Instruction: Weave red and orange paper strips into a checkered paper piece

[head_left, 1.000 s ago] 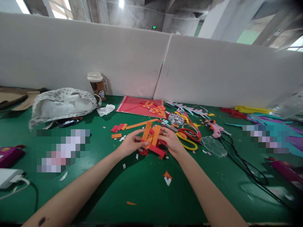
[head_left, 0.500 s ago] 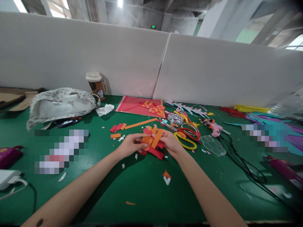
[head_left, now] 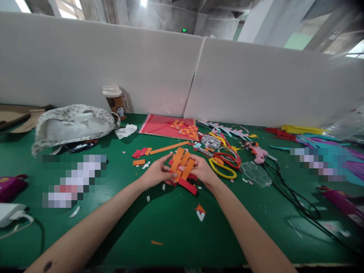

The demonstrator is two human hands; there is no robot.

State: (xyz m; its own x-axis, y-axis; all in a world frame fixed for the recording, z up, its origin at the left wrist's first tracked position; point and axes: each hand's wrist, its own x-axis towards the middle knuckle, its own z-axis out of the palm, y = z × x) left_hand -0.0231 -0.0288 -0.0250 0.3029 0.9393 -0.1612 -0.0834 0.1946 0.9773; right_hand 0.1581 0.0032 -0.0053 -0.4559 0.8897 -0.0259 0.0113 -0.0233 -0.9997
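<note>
single head-worn view, forward and down over green table (head_left: 170, 227)

Scrap-strewn green table (head_left: 176, 235), scissors (head_left: 224, 165)

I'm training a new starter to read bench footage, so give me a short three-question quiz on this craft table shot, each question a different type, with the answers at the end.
1. True or false: the left hand and the right hand both grip the bundle of paper strips.
2. What lies on the table just right of the right hand? A a stapler; B scissors; C a hammer.
3. Fill in: the table top is ___ in colour.
Key: 1 true; 2 B; 3 green.
</note>
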